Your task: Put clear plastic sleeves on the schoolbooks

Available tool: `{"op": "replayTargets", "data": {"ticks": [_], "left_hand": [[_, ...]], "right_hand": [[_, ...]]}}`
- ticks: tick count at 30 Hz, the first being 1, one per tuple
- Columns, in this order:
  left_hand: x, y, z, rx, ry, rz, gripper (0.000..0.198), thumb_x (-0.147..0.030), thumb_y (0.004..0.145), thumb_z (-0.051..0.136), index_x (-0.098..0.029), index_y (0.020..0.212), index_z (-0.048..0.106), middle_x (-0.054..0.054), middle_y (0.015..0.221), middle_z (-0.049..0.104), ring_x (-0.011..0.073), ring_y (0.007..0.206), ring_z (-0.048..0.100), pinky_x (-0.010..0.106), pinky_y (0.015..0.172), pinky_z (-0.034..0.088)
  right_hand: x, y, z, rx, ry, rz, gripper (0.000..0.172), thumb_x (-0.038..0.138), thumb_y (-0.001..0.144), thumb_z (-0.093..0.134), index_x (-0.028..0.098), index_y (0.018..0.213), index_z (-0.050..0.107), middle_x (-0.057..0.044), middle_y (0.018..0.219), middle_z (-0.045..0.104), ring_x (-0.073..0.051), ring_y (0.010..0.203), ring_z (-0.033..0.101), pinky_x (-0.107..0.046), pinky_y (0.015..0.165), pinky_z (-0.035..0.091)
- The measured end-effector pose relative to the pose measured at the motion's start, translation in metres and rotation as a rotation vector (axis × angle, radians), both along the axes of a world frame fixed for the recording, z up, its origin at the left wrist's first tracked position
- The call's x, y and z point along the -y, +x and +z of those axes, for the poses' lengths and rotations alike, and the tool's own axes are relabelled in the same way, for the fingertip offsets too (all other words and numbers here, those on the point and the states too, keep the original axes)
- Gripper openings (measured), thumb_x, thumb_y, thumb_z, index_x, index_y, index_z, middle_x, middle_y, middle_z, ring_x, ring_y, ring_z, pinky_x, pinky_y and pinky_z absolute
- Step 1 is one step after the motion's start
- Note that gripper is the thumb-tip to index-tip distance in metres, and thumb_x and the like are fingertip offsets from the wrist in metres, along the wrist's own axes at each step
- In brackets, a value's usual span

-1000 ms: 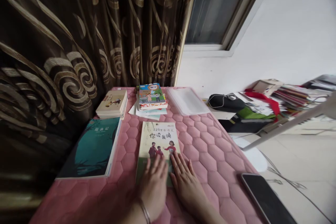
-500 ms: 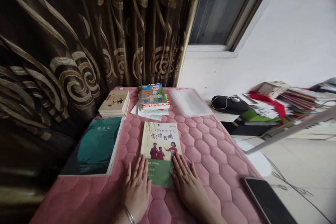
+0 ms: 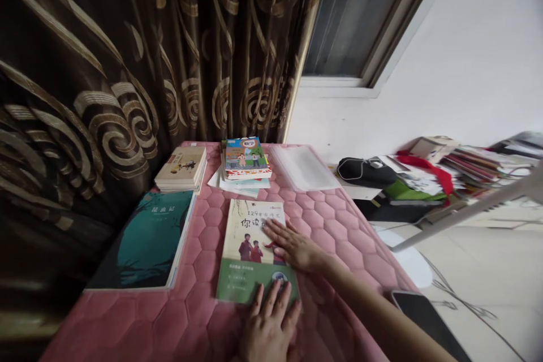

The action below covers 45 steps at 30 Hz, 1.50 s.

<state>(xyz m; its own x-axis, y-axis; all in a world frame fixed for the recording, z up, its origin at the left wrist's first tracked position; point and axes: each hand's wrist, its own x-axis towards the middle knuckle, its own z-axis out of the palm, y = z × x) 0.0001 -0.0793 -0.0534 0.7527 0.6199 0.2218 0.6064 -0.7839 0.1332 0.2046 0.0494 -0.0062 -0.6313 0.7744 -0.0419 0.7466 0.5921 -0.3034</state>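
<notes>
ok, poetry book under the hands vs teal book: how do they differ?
The poetry book has a pale cover with a green band; the teal book is dark teal. The poetry book looks smaller than the teal book. The right hand and left hand touch the poetry book, not the teal book. Both lie closed on a pink quilted mat.

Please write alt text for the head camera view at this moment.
Two hands lie on a paperback poetry book on a pink quilted pad: the right hand covers part of the title, and the left hand touches the green lower cover. A teal-covered book lies left; a phone lies lower right.
</notes>
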Motion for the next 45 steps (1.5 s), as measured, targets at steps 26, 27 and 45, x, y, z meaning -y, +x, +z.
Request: {"op": "replayTargets", "data": {"ticks": [26,27,45], "left_hand": [[0.006,-0.104,-0.003,-0.108,0.344,0.44,0.081,-0.03,0.064,0.053,-0.02,0.143,0.04,0.009,0.149,0.04,0.0328,0.136,0.033,0.052,0.11,0.016],[0.005,-0.103,-0.002,-0.113,0.347,0.436,0.081,-0.03,0.064,0.052,-0.02,0.143,0.04,0.009,0.149,0.04,0.0325,0.136,0.032,0.052,0.11,0.017],[-0.091,-0.076,0.059,0.224,-0.308,0.679,0.025,-0.017,0.089,0.037,-0.018,0.079,0.06,0.009,0.087,0.067,0.0197,0.087,0.064,0.032,0.081,0.049]], "right_hand": [[-0.014,-0.119,0.014,-0.084,-0.003,0.435,0.065,0.045,0.097,0.033,0.015,0.151,0.012,-0.012,0.156,0.013,-0.017,0.145,0.007,-0.041,0.118,0.006],[-0.03,-0.118,0.013,-0.058,0.019,0.399,0.064,0.043,0.097,0.034,0.014,0.151,0.014,-0.013,0.156,0.013,-0.017,0.145,0.008,-0.041,0.118,0.008],[0.004,-0.053,0.002,-0.266,0.325,-0.788,0.043,0.031,0.092,0.038,0.012,0.13,0.047,-0.019,0.12,0.057,-0.029,0.106,0.058,-0.043,0.086,0.048]]}}
